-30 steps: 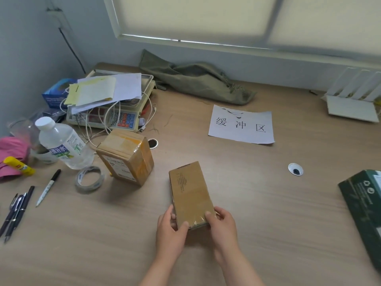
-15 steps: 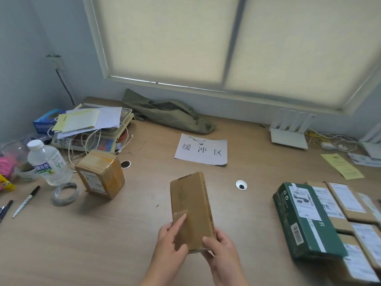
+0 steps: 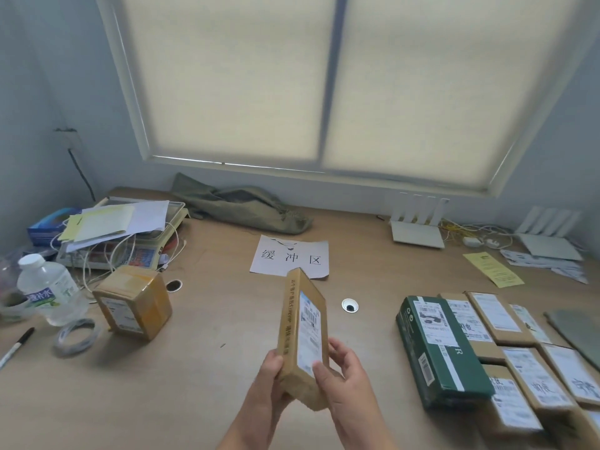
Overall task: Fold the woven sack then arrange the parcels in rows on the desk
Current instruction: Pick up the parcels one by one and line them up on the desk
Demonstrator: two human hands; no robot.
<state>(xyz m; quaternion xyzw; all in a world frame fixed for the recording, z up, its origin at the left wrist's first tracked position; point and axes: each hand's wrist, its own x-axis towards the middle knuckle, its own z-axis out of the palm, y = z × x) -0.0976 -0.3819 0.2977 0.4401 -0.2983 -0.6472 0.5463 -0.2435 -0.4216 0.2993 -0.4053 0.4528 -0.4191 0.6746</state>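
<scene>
I hold a flat brown cardboard parcel (image 3: 303,332) upright above the desk (image 3: 227,368), turned so its white label faces right. My left hand (image 3: 271,381) grips its lower left edge and my right hand (image 3: 341,375) its lower right face. The olive woven sack (image 3: 240,206) lies crumpled at the back of the desk under the window. A taped brown box (image 3: 134,303) stands to the left. At the right, a green box (image 3: 438,349) lies beside several labelled brown parcels (image 3: 519,368) set side by side.
A water bottle (image 3: 48,290), tape roll (image 3: 76,336) and marker (image 3: 16,347) lie at the left, with a scale under papers (image 3: 120,235) behind. A printed sheet (image 3: 292,258) lies mid-desk. White routers (image 3: 418,225), cables and a yellow slip (image 3: 493,269) fill the back right.
Both hands lifted the flat parcel off the desk and turned it on edge, label now showing. My view rose and swung right, bringing the parcels at the right into sight.
</scene>
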